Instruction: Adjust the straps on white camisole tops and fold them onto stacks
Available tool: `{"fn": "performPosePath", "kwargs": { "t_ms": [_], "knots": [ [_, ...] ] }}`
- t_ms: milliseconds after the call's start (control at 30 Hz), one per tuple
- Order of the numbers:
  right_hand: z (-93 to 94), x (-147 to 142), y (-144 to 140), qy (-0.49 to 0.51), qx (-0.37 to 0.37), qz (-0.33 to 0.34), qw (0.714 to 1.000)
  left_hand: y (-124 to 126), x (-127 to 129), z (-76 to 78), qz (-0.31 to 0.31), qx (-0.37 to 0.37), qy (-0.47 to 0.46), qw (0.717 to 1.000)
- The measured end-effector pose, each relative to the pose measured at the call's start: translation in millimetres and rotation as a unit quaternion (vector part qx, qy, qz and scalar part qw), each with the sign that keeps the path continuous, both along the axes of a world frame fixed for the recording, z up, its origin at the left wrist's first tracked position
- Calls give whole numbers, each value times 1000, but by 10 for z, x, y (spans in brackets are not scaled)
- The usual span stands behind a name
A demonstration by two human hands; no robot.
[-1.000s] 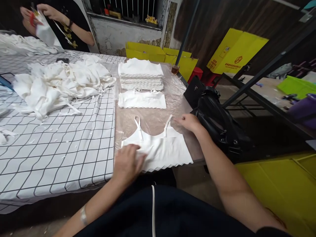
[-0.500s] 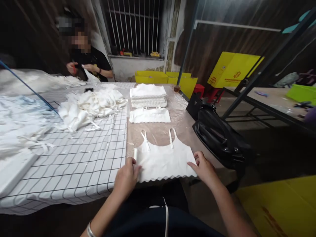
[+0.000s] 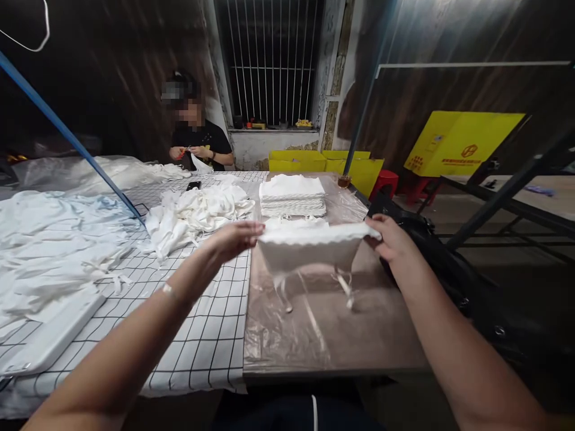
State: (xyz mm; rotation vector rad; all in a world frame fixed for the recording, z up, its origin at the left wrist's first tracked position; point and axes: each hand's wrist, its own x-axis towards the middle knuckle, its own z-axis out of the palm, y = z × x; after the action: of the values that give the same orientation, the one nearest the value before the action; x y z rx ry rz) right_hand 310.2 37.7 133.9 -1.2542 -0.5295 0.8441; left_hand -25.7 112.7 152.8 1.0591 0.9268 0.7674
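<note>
White strap top [image 3: 309,256] is held above the plastic sheet [image 3: 332,338], on the near side of the folded stack [image 3: 291,196]. Its wavy hem is uppermost, and the two straps hang down toward the near side; whether they touch the sheet, I cannot tell. Fingers of the left hand [image 3: 238,236] are pinched on the left end of the hem, and those of the right hand [image 3: 390,238] are closed on the right end, though some fingertips are hidden.

In my judgement, the main risk comes from holding only two corners. If one hand pulls more strongly than the other, the cloth could become skewed and get a crease. The middle of the hem has no support, so it could sag. Because the straps are loose, they could twist together or be caught under the body. Just beyond the hem, another white piece [image 3: 296,222] is partly hidden; the cloth could brush it and disturb its edge. On the right, a wide movement of the arm could knock the black bag [image 3: 467,287]. Farther away stands a small brownish cup [image 3: 344,181]; if it holds liquid and is tipped, the nearby stack could be stained.
</note>
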Motion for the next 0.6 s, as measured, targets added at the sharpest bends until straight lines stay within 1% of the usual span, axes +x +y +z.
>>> {"fn": "performPosePath", "kwargs": {
  "t_ms": [67, 100, 133, 167, 200, 233, 300, 367, 400, 467, 533, 600],
  "knots": [
    [177, 102, 447, -48, 32, -8, 998, 450, 119, 242, 30, 63, -13, 997],
    [236, 146, 635, -77, 38, -4, 996, 655, 168, 321, 48, 91, -20, 995],
    [262, 181, 796, -107, 34, 4, 994, 840, 208, 361, 66, 114, -25, 991],
    [248, 206, 931, -133, 22, 13, 991, 999, 240, 356, 79, 130, -24, 988],
    [190, 218, 1039, -152, 4, 21, 988, 1129, 265, 305, 87, 137, -12, 987],
    [88, 217, 1123, -166, -19, 25, 986, 1229, 287, 208, 91, 138, 14, 986],
    [-225, 186, 1229, -184, -77, 31, 979, 1342, 323, -95, 85, 131, 122, 980],
    [-608, 140, 1270, -206, -137, 38, 968, 1365, 355, -466, 67, 118, 242, 961],
    [-794, 123, 1273, -223, -163, 43, 960, 1357, 367, -645, 56, 112, 287, 950],
    [-1094, 117, 1261, -258, -198, 49, 944, 1337, 382, -940, 31, 99, 339, 935],
    [-1263, 149, 1242, -295, -223, 51, 928, 1338, 386, -1122, 15, 96, 368, 925],
    [-1308, 188, 1230, -326, -246, 54, 911, 1365, 388, -1208, 4, 108, 400, 910]
  ]
}}
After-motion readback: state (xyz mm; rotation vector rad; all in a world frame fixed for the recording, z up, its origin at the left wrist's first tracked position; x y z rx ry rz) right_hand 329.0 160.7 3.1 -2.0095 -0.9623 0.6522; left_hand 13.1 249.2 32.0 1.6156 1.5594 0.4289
